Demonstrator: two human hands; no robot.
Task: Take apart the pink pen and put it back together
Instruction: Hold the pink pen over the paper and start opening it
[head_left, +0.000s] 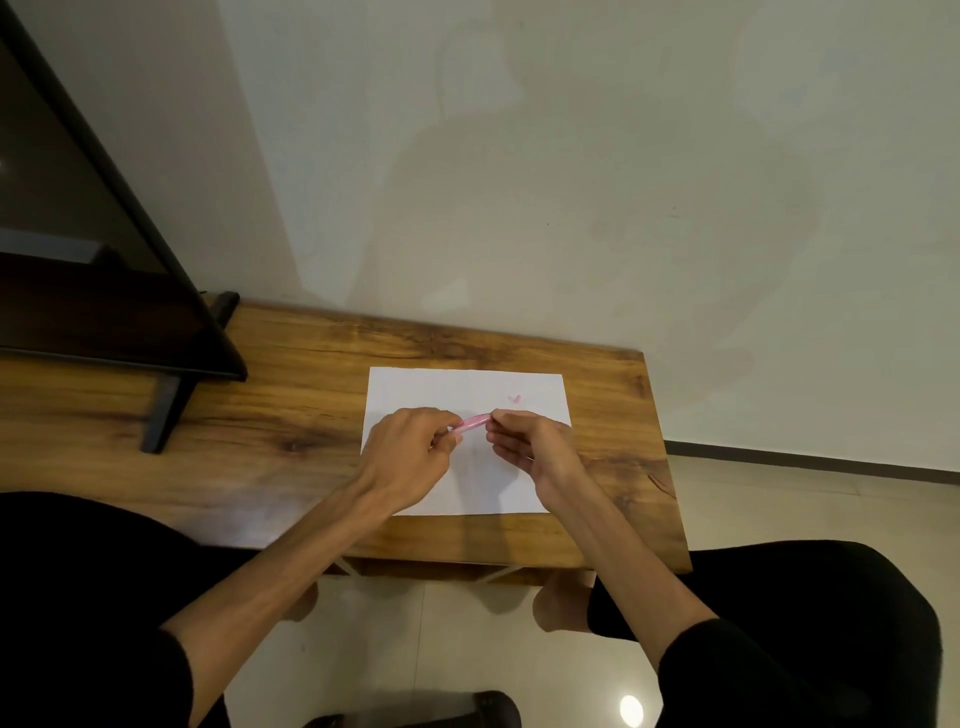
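The pink pen (471, 422) is held in the air just above a white sheet of paper (415, 387), running nearly level with its right end a little higher than its left. Only the short middle stretch of its barrel shows between the two hands; both ends are hidden by fingers, so whether the barrel is whole or partly pulled apart cannot be told. The left hand (410, 454) is curled closed around the pen's left end, back of the hand up, thumb and forefinger pinching the barrel. The right hand (527, 441) pinches the pen's right end between thumb and fingertips, its other fingers loosely bent beneath, palm turned toward the left. The two hands are close together, almost touching at the fingertips. On the paper beyond the right hand, well clear of both hands, lies a small pink piece (515, 398), too small and blurred to identify. The paper lies flat on a wooden counter (270, 415) with strong grain, near its right end, and both wrists hover over the sheet's near half. At the counter's left end stands a dark flat screen (78, 249) on a black foot (169, 410). Bare forearms reach in from black sleeves at the lower edge, and dark-clad knees sit either side of the counter's near edge. Behind the counter rises a plain pale wall (571, 182), and a glossy tiled floor (431, 639) shows below.
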